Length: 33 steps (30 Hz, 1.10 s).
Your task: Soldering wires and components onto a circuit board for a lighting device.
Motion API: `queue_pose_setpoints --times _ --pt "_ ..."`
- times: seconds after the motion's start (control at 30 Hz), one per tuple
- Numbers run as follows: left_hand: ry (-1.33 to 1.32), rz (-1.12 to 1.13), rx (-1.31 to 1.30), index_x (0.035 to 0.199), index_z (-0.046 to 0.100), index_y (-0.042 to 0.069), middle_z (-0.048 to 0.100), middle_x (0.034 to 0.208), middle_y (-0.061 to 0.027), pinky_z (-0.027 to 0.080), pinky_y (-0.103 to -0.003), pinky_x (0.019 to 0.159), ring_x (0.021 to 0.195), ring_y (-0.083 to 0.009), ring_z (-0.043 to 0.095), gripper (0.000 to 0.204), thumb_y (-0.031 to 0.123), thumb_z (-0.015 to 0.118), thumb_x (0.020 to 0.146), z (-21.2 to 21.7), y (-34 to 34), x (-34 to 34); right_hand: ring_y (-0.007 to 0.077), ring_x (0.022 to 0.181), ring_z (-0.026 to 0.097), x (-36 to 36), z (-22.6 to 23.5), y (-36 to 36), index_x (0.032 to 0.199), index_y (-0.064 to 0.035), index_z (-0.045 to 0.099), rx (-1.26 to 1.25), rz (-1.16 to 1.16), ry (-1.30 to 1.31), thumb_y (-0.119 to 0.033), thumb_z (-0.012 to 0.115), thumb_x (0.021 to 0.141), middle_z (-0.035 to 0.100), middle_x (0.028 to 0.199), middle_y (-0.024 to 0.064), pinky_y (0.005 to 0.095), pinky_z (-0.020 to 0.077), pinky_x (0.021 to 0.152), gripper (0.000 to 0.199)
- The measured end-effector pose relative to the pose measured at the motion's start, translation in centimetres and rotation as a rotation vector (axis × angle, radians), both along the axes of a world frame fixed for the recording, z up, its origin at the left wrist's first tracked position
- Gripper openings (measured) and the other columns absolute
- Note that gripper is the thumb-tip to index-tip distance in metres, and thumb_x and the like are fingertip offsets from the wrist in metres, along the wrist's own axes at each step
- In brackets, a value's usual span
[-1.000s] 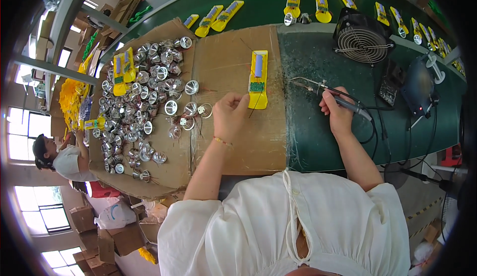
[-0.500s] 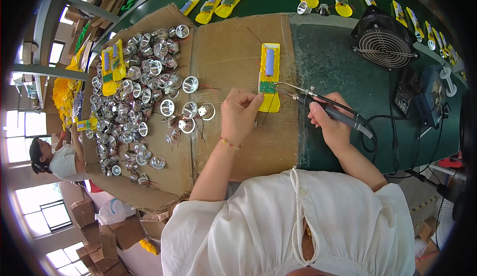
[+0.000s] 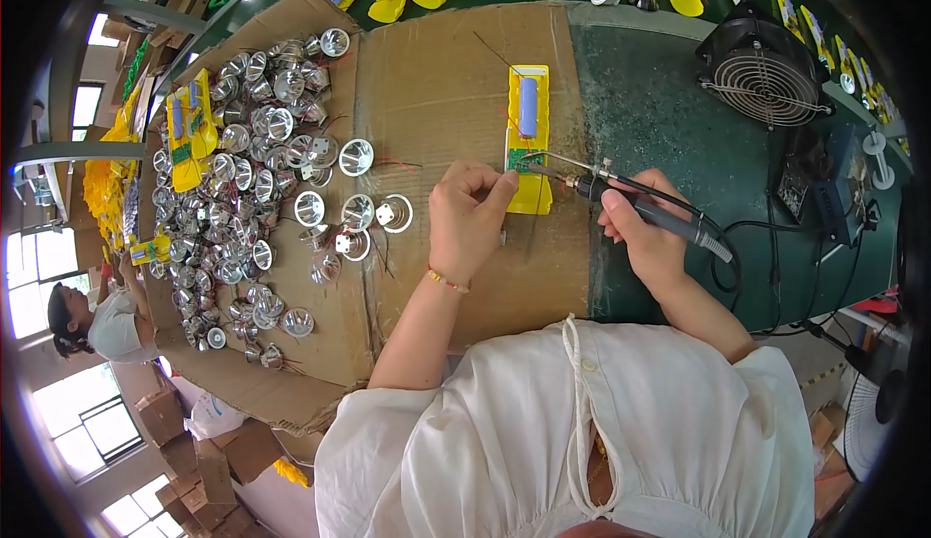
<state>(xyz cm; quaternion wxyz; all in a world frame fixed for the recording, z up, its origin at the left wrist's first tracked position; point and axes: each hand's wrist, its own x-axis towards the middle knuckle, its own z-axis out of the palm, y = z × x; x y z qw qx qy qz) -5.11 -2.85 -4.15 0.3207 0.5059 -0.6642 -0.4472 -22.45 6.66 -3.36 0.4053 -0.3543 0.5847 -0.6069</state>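
My right hand (image 3: 648,237) closes pen-fashion around a soldering iron (image 3: 664,223), angled in from the right so its tip reaches over the green circuit board (image 3: 521,159) of a yellow housing (image 3: 530,196). The housing lies upon cardboard (image 3: 436,82) — likely there to spare the green worktop (image 3: 655,82). My left hand (image 3: 470,218), apart from the right, has thumb and forefinger together at the housing's left edge, perhaps for steadying; I cannot tell what they pinch. Both forearms (image 3: 412,334) slant inward — silver reflectors (image 3: 242,165) lie heaped at left, seemingly for easy reach.
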Motion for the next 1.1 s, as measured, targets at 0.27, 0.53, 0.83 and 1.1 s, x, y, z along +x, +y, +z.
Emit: queue_pose_setpoints --times 0.27,0.53,0.83,1.1 --pt "-0.008 0.001 0.046 0.072 0.063 -0.004 0.057 0.074 -0.0082 0.042 -0.025 0.052 0.057 -0.0116 0.052 0.018 0.013 0.066 0.077 0.2 0.0 0.1 0.0104 0.051 0.053 -0.6 0.6 0.8 0.089 0.0001 0.052 -0.063 -0.083 -0.078 -0.009 0.06 0.083 0.058 0.066 0.0094 0.0201 0.0411 0.045 0.013" --pt "-0.014 -0.007 0.045 0.073 0.064 -0.002 0.057 0.074 -0.0077 0.041 -0.025 0.052 0.058 -0.012 0.052 0.016 0.013 0.067 0.077 0.1 -0.2 0.2 0.0101 0.051 0.053 -0.6 0.6 1.2 0.089 0.0004 0.052 -0.022 -0.037 -0.056 -0.008 0.059 0.082 0.058 0.066 0.0092 0.02 0.0413 0.045 0.012" --pt "-0.077 -0.153 0.101 0.073 0.065 -0.001 0.056 0.077 -0.0067 0.043 -0.027 0.055 0.061 -0.014 0.053 0.015 0.013 0.071 0.073 1.2 -1.2 0.1 0.0095 0.051 0.053 -0.6 0.6 1.2 0.087 0.0007 0.052 -0.017 -0.015 -0.032 -0.007 0.059 0.082 0.058 0.065 0.009 0.02 0.0418 0.045 0.012" --pt "-0.112 -0.149 0.084 0.071 0.065 -0.002 0.055 0.077 -0.007 0.043 -0.026 0.056 0.062 -0.0137 0.053 0.016 0.013 0.071 0.072 1.3 -1.0 -0.1 0.0095 0.051 0.052 -0.4 0.2 1.7 0.086 -0.0008 0.052 0.014 -0.025 -0.039 -0.01 0.06 0.082 0.058 0.064 0.0091 0.0199 0.0412 0.044 0.012"
